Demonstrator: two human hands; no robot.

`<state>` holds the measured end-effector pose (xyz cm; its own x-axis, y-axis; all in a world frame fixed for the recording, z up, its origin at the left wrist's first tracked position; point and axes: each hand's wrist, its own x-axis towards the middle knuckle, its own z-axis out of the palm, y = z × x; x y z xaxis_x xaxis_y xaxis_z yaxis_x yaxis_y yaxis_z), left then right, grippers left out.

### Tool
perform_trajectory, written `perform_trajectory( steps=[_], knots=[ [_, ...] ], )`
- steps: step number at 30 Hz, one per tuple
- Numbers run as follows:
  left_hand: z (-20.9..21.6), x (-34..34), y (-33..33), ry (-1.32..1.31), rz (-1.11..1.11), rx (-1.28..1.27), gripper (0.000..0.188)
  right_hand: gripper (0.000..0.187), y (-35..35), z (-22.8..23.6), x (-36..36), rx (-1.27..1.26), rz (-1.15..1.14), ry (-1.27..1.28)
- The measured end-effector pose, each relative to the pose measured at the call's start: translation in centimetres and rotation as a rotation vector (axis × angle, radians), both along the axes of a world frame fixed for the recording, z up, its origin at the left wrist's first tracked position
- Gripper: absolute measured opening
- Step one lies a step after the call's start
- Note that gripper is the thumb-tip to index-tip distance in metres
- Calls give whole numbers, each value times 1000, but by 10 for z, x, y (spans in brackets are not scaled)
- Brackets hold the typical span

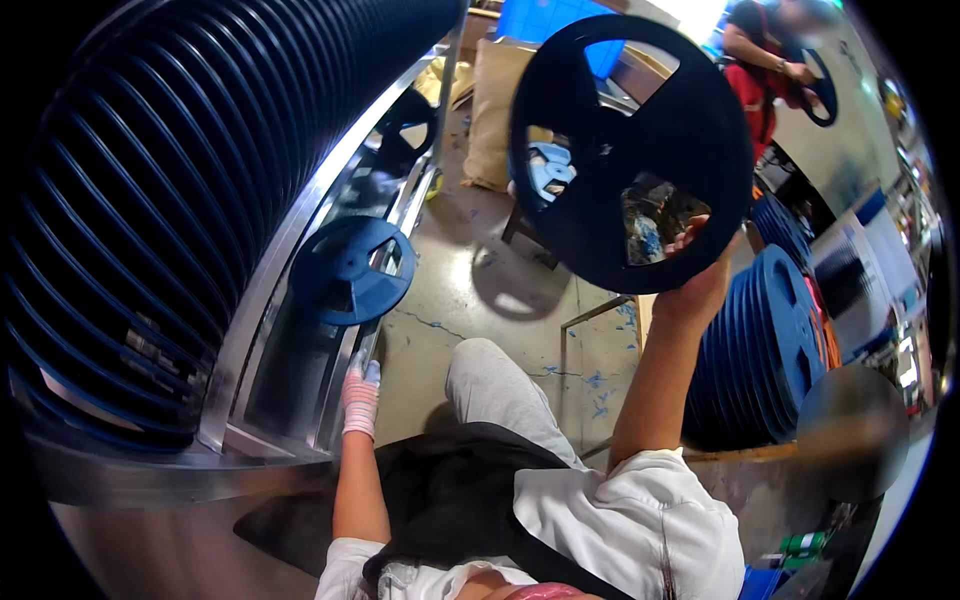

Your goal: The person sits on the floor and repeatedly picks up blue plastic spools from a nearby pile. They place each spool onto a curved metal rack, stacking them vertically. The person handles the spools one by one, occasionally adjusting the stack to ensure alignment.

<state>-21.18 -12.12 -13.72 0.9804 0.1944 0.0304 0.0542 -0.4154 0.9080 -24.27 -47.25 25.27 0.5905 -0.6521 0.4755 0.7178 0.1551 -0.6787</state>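
Note:
A large dark plastic reel (625, 145) with cut-out windows is raised in front of me. My right hand (690, 262) is closed on its lower right rim, and some fingers show through a window. Lower on the left, my left hand (360, 395), in a pink-and-white striped glove, is beside the metal rail of a rack. Its small, partly visible fingers look stretched out. Just beyond them is a blue reel (350, 262) with similar windows, apart from the fingertips.
A long row of dark blue reels (150, 200) fills the metal rack (275, 235) at left. More blue reels (755, 340) stand stacked at right. A co-worker (760, 60) holds another reel (823, 90) at upper right. A brown sack (492, 115) and blue scraps (597, 380) are on the floor.

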Motion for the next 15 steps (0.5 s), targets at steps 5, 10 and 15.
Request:
perform_trajectory(
  steps=[5, 10, 15],
  knots=[
    [34, -35, 5, -20, 65, 100, 39, 37, -2, -100, 52, 372, 554, 262],
    [40, -73, 24, 18, 216, 194, 43, 25, 24, -192, 80, 570, 645, 425],
    [31, -92, 40, -61, 323, 315, 50, 25, 68, -244, 102, 730, 745, 577]
  ],
)
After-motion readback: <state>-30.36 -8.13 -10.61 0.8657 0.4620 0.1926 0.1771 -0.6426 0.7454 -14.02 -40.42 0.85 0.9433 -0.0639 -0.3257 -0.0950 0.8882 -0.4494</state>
